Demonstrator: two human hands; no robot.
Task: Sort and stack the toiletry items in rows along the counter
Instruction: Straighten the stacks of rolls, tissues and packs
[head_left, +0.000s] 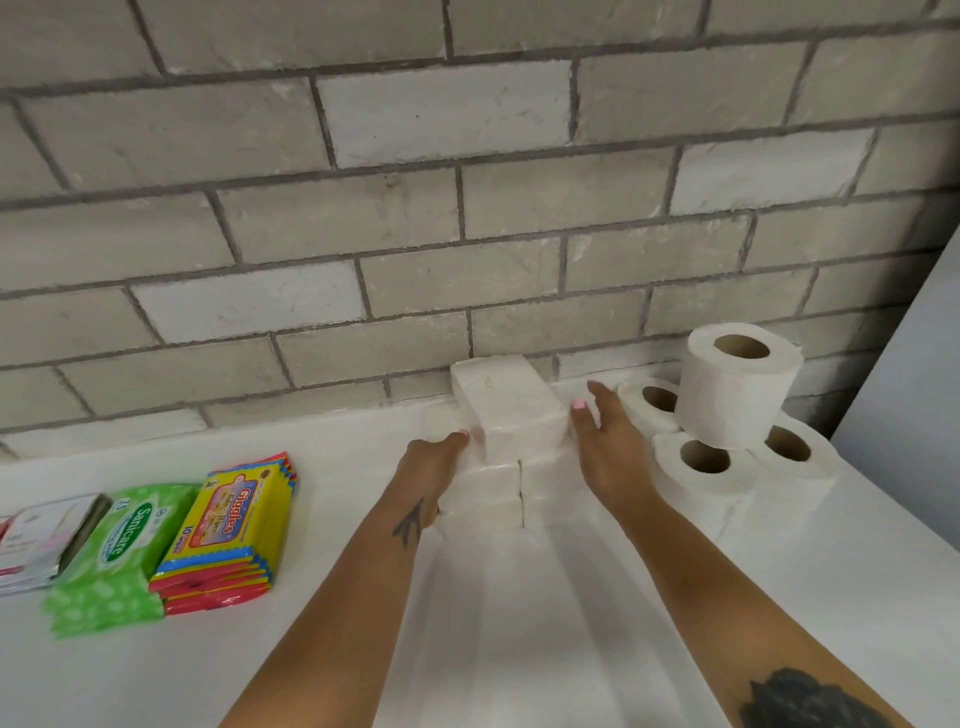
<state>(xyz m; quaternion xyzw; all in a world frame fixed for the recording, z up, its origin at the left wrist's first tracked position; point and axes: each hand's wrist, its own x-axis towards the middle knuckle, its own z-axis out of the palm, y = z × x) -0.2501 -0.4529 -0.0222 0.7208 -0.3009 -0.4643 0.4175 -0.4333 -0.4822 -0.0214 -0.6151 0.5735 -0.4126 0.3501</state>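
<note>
Top tissue pack (506, 410) lies between both grips, long axis running away; left hand (434, 467) and right hand (605, 447) flat-fingered, pressing its sides.

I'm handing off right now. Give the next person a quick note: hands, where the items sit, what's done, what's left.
Left hand and right hand flank the top white pack, fingers on its sides, on the white stack at the wall.
Rolls: three on the counter, one on top, right of the stack.
Left: yellow packs, green packs, silver packs, each stacked.
Left: square the top pack, tidy the rows.
</note>
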